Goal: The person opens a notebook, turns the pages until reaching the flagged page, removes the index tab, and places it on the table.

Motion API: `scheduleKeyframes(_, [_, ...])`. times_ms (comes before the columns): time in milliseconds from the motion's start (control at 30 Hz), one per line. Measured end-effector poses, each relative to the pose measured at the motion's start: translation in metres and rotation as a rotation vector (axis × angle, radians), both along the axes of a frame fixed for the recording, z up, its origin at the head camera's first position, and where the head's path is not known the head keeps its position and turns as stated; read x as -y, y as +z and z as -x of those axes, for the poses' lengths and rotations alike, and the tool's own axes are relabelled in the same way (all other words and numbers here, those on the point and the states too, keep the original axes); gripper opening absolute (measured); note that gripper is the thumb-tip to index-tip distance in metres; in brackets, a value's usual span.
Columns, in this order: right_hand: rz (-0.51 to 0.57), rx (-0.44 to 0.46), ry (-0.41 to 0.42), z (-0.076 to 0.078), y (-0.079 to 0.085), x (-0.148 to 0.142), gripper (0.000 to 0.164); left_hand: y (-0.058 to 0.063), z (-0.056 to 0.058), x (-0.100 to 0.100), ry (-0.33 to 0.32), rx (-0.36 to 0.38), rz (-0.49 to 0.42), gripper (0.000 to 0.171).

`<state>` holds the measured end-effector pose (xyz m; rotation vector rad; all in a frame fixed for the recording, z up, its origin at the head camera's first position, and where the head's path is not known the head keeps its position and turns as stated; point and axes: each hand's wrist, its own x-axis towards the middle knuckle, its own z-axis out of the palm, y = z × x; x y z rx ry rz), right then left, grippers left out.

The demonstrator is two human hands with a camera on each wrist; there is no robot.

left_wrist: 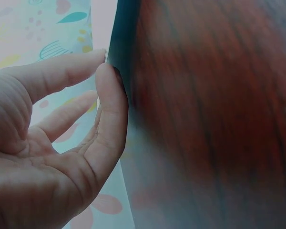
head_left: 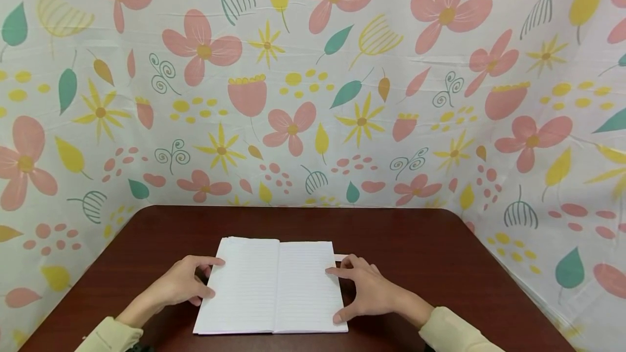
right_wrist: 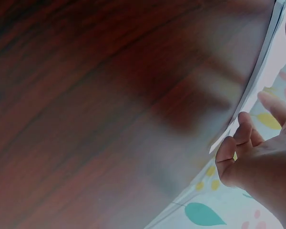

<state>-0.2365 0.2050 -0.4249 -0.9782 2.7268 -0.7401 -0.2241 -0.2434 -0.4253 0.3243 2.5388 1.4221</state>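
Note:
An open notebook (head_left: pixel 249 287) with lined white pages lies flat on the dark table, its spine running down the middle. My left hand (head_left: pixel 183 281) grips its left edge, index fingertip and thumb on the page. In the left wrist view, a bent finger (left_wrist: pixel 112 102) meets the edge beside the dark cover. At the right edge, my right hand (head_left: pixel 369 287) has its index fingertip and thumb apart on the page margin. The right wrist view shows its other fingers (right_wrist: pixel 243 131) curled by that edge. A narrow white strip (head_left: pixel 340 257) sticks out beside them.
The reddish-brown wooden table (head_left: pixel 415 243) has rounded far corners. A white curtain (head_left: pixel 313 173) printed with flowers and leaves hangs behind it and along both sides. Pale sleeves (head_left: pixel 452 330) cover the forearms at the near edge.

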Motion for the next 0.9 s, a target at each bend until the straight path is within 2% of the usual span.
scheduleKeyframes(500, [-0.013, -0.024, 0.003, 0.000, -0.003, 0.005, 0.087, 0.001, -0.001, 0.001, -0.026, -0.023, -0.016, 0.063])
scheduleKeyframes(900, [-0.012, -0.049, 0.019, 0.000, -0.003, 0.016, 0.086, 0.001, -0.001, 0.002, -0.037, -0.010, -0.030, 0.063])
